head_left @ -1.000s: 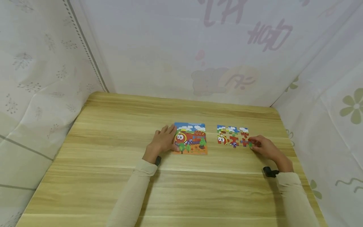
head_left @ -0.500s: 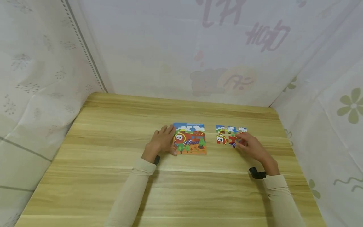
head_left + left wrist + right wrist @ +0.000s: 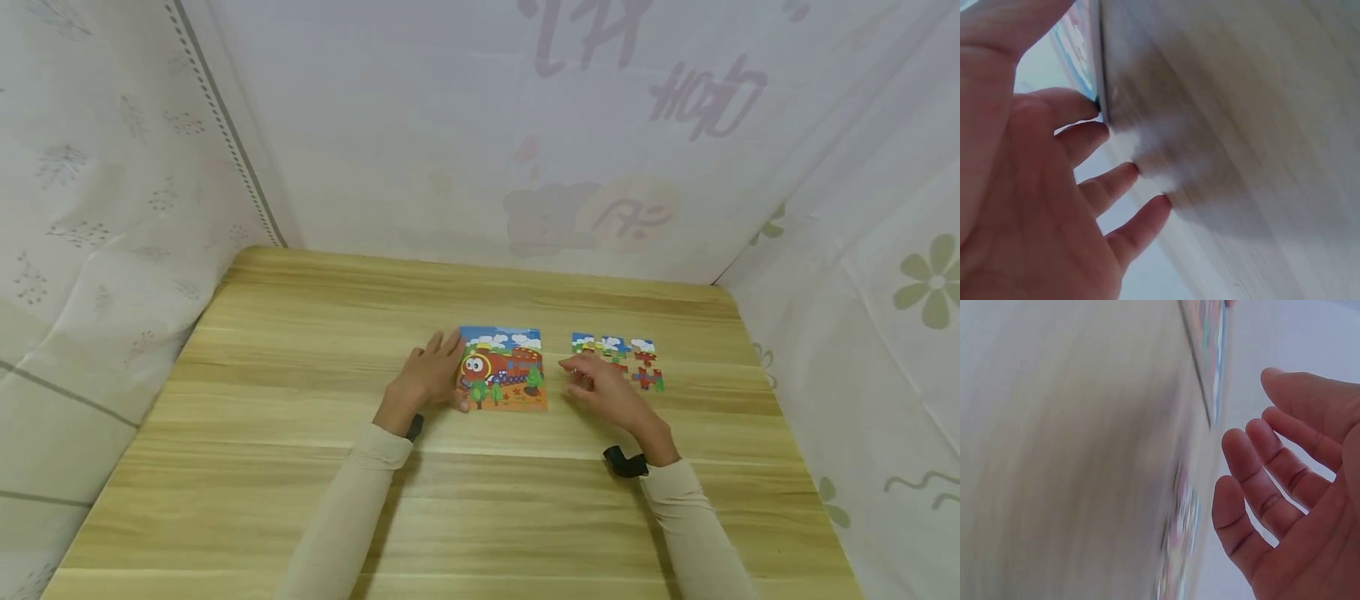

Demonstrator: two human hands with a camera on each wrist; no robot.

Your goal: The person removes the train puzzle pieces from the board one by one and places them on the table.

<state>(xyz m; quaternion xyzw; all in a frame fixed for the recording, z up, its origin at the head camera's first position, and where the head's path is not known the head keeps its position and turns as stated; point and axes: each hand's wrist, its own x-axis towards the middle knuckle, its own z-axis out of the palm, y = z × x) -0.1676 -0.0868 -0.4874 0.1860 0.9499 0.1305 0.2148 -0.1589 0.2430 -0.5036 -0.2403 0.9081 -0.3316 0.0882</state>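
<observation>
Now a splayed left hand [image 3: 426, 375] touches the card's [image 3: 506, 371] edge, a relaxed, empty right hand [image 3: 606, 392] across a gap.

the palm side of the left hand [image 3: 1041, 175] is shown, fingers slightly bent. by the nearest fingertips the edge of a colourful printed board [image 3: 1087, 47] is met. a soft shadow [image 3: 1191, 119] is cast across the wood-grain tabletop [image 3: 1297, 144].
</observation>
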